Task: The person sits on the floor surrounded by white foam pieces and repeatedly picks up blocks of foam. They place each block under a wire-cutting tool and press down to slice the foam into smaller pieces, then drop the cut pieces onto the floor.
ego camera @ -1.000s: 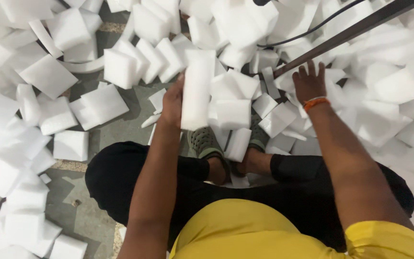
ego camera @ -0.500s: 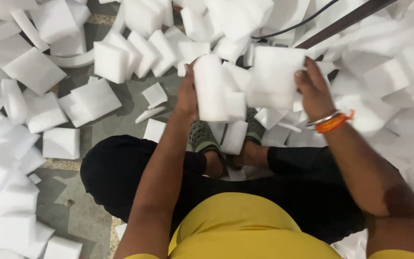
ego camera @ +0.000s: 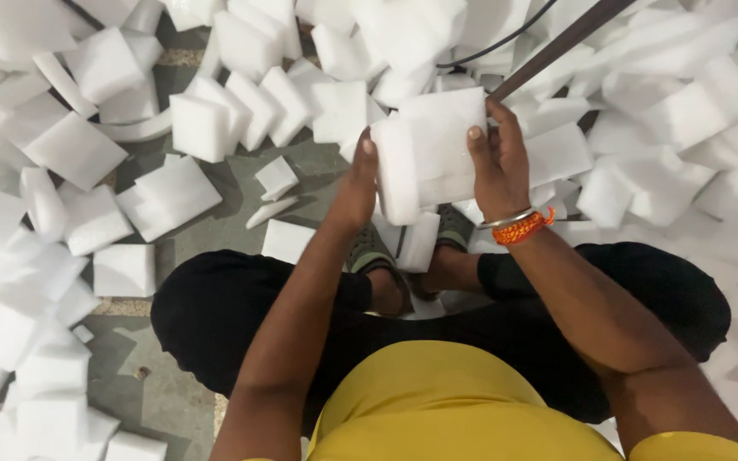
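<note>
In the upper middle of the frame the person holds a small stack of white foam blocks (ego camera: 433, 158) between both hands, above the feet. The left hand (ego camera: 359, 189) presses flat against the left side of the stack, the fingers stretched and the thumb tip on the front block's upper edge. The right hand (ego camera: 497, 162) is curled around the right side, thumb on the front face, fingers hidden behind. So both hands are closed on the stack, but not as fists. The front block stands upright with its narrow edge to us, and a wider block lies behind it. On the right wrist sit a metal bangle and an orange thread band (ego camera: 523, 228).

Just under the stack one more foam piece (ego camera: 418, 242) stands between the two feet, which wear grey-green sandals (ego camera: 367, 252). The person sits with legs in black trousers (ego camera: 215, 316) folded, and a yellow shirt (ego camera: 437, 410) fills the bottom of the frame.

The surface is a grey concrete floor (ego camera: 164, 401), stained in places. Loose white foam pieces (ego camera: 168, 196) cover it at the left, the top and the right, many overlapping. A dark metal bar (ego camera: 557, 47) runs slanted from the top right toward the right hand, and a black cable (ego camera: 506, 38) curves near it. No labels or signs are visible.
</note>
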